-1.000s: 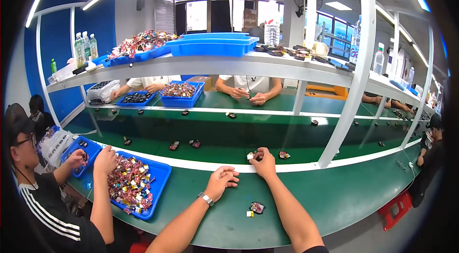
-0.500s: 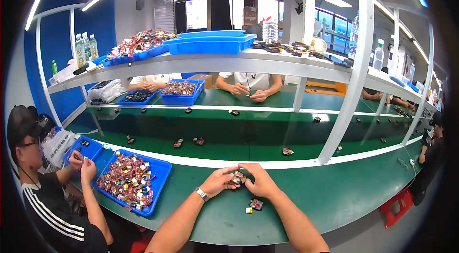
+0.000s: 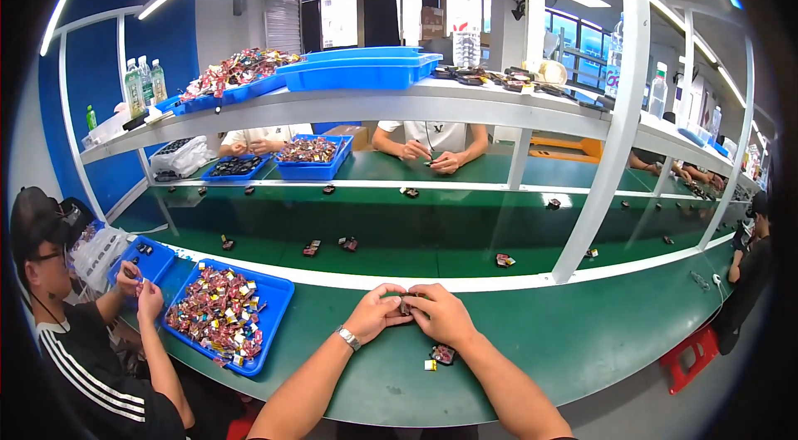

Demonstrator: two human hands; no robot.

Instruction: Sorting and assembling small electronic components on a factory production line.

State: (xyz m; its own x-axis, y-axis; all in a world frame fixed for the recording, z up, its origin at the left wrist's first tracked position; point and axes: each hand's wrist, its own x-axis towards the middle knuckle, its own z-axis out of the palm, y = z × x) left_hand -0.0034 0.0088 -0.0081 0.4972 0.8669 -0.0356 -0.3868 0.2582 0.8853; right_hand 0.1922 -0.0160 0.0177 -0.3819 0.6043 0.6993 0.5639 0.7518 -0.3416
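Both hands meet over the green table [image 3: 582, 340], just this side of the white strip [image 3: 465, 282] that runs along it. The left hand [image 3: 376, 313] and the right hand [image 3: 442, 314] touch at the fingertips, and their fingers are clenched together on a small dark part [image 3: 405, 304] pinched between them. The left wrist wears a metal watch [image 3: 348, 338]. Just on the near side of the right hand, a small dark and red part [image 3: 442, 353] lies on the table, with a tiny yellow piece [image 3: 430, 365] beside it. To the left of the hands stands a blue tray [image 3: 274, 307] full of small red and mixed-colour parts. A person in a black top with white stripes [image 3: 83, 373] sits beyond that tray, hands raised near its far left edge. Past the white strip, loose small parts [image 3: 347, 244] lie scattered on the darker green belt [image 3: 432, 232]
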